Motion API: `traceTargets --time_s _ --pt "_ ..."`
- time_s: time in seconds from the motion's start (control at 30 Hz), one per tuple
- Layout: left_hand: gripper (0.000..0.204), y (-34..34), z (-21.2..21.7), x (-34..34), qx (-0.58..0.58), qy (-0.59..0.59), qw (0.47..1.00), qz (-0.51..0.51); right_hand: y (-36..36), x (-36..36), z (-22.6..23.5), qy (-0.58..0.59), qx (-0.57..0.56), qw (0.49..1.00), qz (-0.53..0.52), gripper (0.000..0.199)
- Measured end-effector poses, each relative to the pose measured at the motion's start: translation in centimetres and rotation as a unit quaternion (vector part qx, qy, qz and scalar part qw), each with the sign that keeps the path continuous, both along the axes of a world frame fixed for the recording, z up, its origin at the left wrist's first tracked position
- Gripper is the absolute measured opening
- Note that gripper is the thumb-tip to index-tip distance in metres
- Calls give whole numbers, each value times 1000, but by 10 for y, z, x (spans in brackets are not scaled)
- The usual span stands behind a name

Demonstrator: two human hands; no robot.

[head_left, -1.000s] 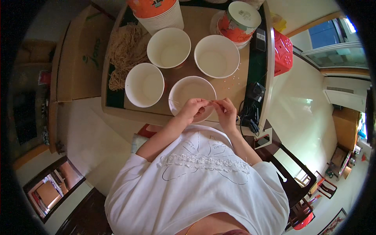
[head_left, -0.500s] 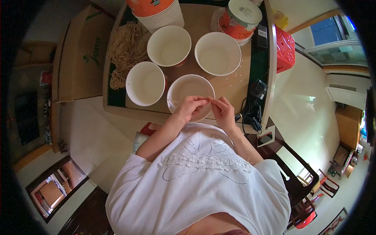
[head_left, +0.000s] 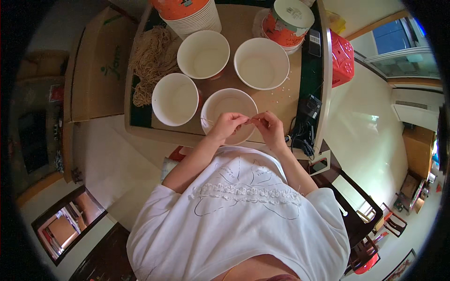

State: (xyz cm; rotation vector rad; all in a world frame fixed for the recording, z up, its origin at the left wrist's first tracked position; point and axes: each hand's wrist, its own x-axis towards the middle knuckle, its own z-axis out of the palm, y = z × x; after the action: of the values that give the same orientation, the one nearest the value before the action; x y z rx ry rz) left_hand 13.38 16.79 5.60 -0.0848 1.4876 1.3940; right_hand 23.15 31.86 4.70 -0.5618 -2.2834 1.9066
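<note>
Fingertips of my left hand (head_left: 229, 125) and my right hand (head_left: 269, 127) pinch close together, nearly touching, over the near edge of a white paper bucket (head_left: 228, 93). A pale piece of string (head_left: 206, 120) trails out to the left of my left hand, across that bucket's rim. What lies between the fingertips is too small to see clearly, but the string seems to run through both hands. Three more open paper buckets stand around: one at the left (head_left: 175, 99), one behind (head_left: 203, 55) and one at the back right (head_left: 261, 64).
A tangled bundle of tan string (head_left: 152, 61) lies on the table's left side. Behind it rises a stack of orange-and-white buckets (head_left: 192, 21). Lidded tubs (head_left: 288, 23) stand at the back right. Black cables and an adapter (head_left: 307, 126) lie along the right edge, with white bits (head_left: 281, 89) scattered nearby.
Both hands have risen slightly, and my right hand's fingers are bent more, with the knuckles higher. The buckets and other things have stayed in place.
</note>
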Motion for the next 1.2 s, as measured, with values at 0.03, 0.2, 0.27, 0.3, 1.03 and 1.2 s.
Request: traceTargets --time_s 0.03,0.2,0.27,0.3,1.03,1.2 --pt "15 1 1 0 0 0 1000 1 0 0 -2 5 -10 1000 -2 6" --pt "13 -2 -7 -2 27 -53 998 5 -2 0 -1 6 -11 1000 -4 6" --pt "13 -3 -7 -3 35 -43 998 -7 -2 0 3 -2 4 1000 -5 6" --pt "14 -4 -7 -3 42 -33 998 -19 -2 0 4 0 14 1000 -2 6" --pt "9 -5 -26 4 8 192 981 -3 -9 -7 30 17 320 945 69 15" --pt "10 -5 -25 4 -19 263 964 -37 -7 -11 35 -44 370 924 85 13"
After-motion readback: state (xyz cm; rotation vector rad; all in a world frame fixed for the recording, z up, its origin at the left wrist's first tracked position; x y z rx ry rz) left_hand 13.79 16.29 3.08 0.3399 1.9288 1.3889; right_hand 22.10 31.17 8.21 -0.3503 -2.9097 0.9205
